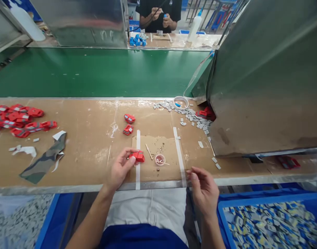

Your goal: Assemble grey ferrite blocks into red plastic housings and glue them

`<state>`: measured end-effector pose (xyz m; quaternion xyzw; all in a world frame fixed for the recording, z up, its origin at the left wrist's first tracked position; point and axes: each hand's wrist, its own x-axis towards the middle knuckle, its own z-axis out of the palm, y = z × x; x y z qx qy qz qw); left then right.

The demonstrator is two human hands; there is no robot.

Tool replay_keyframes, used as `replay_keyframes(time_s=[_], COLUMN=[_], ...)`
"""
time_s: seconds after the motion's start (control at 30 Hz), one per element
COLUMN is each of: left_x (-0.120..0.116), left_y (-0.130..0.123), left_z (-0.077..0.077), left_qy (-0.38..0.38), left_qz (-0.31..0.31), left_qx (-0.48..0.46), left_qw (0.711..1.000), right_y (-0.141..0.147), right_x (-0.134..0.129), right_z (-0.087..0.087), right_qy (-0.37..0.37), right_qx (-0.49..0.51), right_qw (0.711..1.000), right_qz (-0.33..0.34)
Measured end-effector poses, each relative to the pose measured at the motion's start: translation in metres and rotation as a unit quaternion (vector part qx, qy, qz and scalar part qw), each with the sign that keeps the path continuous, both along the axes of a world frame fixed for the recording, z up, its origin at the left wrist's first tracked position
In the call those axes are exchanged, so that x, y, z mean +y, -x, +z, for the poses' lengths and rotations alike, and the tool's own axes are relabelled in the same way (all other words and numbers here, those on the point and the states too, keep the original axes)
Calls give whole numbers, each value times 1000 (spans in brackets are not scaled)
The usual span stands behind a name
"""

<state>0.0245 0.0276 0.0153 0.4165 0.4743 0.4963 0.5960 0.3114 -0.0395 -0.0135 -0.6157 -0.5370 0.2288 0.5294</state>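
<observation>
My left hand [122, 166] holds a red plastic piece [138, 156] between thumb and fingers, over the left tape strip of a cardboard mat [169, 145]. My right hand [203, 188] is at the table's front edge, right of the mat, its thumb and fingertips close together; whatever they hold, if anything, is too small to tell. On the mat stand a small round cup [160, 159] with a thin stick across it and a wooden stick [149, 151]. Two more red pieces [129, 118] lie beyond my left hand.
A pile of red pieces [17, 117] and camouflage cloth [45, 159] lie left. Small grey tiles [197, 119] and a tape roll [181, 102] lie back right, beside a metal housing [264, 86]. Blue bins [222, 214] flank me below. A person [160, 15] works opposite.
</observation>
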Motion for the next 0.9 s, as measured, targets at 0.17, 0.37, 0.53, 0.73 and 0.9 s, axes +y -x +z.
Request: replay_keyframes(time_s=[0.17, 0.37, 0.53, 0.73, 0.9], left_x=[-16, -18, -14, -11, -14], left_y=[-2, 18, 46, 45, 31], left_z=[-15, 12, 35, 17, 8], left_qy=[-115, -160, -154, -189, -240], left_qz=[-9, -55, -144, -128, -104], left_qx=[140, 329, 457, 529, 447], left_qw=[983, 929, 864, 817, 855], right_y=[33, 48, 51, 54, 56], right_x=[20, 37, 45, 56, 57], right_z=[15, 29, 35, 38, 33], right_qy=[34, 3, 6, -4, -42], right_qx=[-27, -43, -31, -23, -16], right_qw=[987, 977, 971, 978, 983], right_qz=[156, 209, 236, 208, 176])
